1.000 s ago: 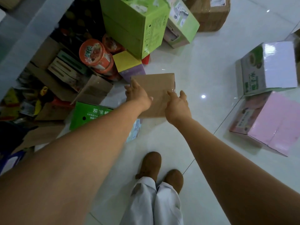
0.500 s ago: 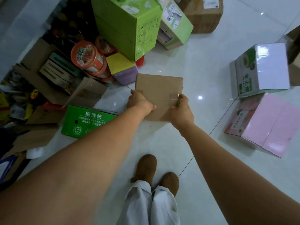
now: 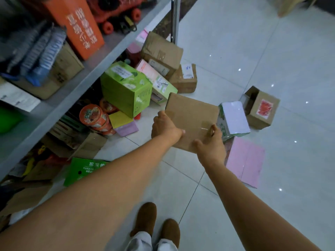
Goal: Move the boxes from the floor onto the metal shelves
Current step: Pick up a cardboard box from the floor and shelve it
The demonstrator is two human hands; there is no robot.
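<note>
Brown carton (image 3: 192, 116): gripped by left hand (image 3: 165, 128) and right hand (image 3: 209, 145) above floor (image 3: 253, 51). Beside: green box (image 3: 126, 89), white-topped box (image 3: 233, 120), pink box (image 3: 244, 158). Metal shelf (image 3: 76, 87), left.

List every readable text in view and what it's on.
"猕猴", rest hidden: green flat box.
Orange box: white characters, too blurred.
Blue-white packs: lettering blurred.
Brown box: red stamp, unreadable.
Held cardboard box: no print visible.

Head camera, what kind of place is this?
Probably a shop stockroom or storage room: a metal shelf stacked with goods, mixed cartons strewn on the tiled floor, instant-noodle tubs beneath the shelf.
</note>
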